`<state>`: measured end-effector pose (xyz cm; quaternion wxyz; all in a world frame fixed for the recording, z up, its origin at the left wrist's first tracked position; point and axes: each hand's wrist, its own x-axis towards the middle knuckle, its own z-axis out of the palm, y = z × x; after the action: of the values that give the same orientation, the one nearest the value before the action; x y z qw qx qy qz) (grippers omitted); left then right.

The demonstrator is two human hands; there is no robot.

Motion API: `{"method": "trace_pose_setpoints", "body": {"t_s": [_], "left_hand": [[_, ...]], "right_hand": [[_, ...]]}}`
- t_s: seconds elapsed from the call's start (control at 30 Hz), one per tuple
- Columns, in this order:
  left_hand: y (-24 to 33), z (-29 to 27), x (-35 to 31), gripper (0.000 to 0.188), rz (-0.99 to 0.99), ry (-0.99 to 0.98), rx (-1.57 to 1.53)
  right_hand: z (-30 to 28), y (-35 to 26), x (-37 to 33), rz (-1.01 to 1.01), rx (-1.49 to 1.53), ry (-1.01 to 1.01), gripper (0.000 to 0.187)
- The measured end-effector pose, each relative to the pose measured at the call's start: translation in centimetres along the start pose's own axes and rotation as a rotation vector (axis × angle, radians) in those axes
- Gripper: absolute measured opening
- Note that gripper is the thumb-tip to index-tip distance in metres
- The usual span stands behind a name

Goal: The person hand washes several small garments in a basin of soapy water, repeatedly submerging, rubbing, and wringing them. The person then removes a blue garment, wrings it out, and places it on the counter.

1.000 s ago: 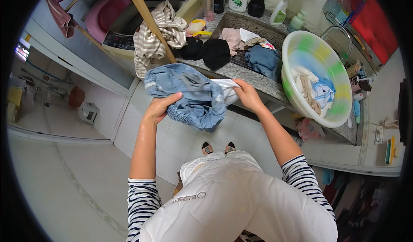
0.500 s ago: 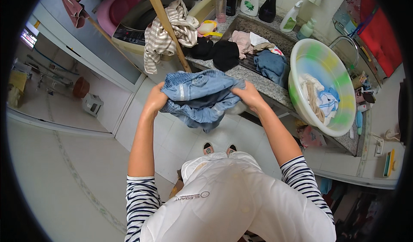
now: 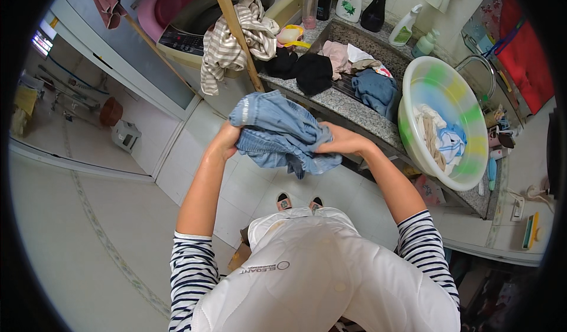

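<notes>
Between my hands hangs a bunched blue denim garment (image 3: 283, 132) with a gathered waistband, held in the air over the tiled floor. My left hand (image 3: 228, 138) is closed on its left end, the fingertips hidden behind the cloth. My right hand (image 3: 341, 139) grips its right side, fingers wrapped into the folds. Beyond it, on the stone counter and sink edge, lie a black garment (image 3: 313, 74), a pale pink cloth (image 3: 337, 57) and a darker blue garment (image 3: 375, 90).
A large green-and-white basin (image 3: 407, 134) with clothes inside stands at the right on the counter. A wooden pole (image 3: 235, 31) rises in front of the washing machine (image 3: 180, 44), beside a striped cloth (image 3: 227, 57). Several bottles, including a white one (image 3: 349, 2), line the wall.
My hands have come closer together, and the denim garment has gone from stretched out to more bunched. My right hand has moved slightly lower on it.
</notes>
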<state>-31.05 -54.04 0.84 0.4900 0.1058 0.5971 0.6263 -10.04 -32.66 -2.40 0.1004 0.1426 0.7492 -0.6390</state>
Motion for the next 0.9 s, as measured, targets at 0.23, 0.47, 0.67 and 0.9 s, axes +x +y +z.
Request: {"method": "trace_pose_setpoints", "body": {"t_s": [0.23,0.47,0.67,0.9], "left_hand": [[1.9,5.4,-1.5,0.04,0.071,-0.232,0.371],[0.4,2.1,0.3,0.043,0.325,0.057,1.38],[2.1,0.4,0.9,0.04,0.182,0.033,0.693],[2.3,1.1,-0.3,0.071,0.224,-0.171,1.124]], "right_hand": [[3.6,-5.3,0.8,-0.452,-0.108,0.131,0.096],[2.7,-5.1,1.5,-0.192,0.535,0.245,0.027],[4.9,-5.1,1.1,-0.186,0.524,-0.001,0.059],[2.6,-4.6,1.6,-0.081,0.435,0.158,0.037]]}}
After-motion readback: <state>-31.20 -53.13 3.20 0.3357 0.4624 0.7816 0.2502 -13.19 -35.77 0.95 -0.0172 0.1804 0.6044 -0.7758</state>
